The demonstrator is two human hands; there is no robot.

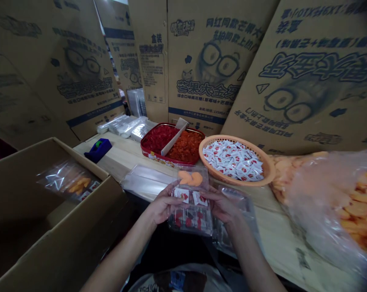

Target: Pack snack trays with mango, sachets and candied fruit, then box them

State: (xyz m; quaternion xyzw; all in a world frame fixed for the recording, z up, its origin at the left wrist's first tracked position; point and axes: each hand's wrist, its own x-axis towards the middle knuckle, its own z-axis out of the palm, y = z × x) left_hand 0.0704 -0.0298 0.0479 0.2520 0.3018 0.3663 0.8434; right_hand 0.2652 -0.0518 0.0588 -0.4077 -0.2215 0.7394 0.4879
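Clear plastic packaging [191,222] sits between both hands, its red-printed sachets [182,195] and orange pieces [188,177] lying flat inside. The left hand [165,202] and right hand [219,205] cradle its sides, fingers loosely spread and pressing lightly, an even hold that keeps it level. Beyond stand a wicker basket [206,140] of sachets and a red divided tray [172,130].

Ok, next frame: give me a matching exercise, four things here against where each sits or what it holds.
Things:
1 blue tape dispenser
2 orange woven basket
3 red tray
4 open cardboard box

Descriptions:
A split by a divider
B holds white sachets
C holds a clear bag of orange food
D on the wooden tabletop, nearest the box

Pairs: 1-D, 2-B, 3-A, 4-C
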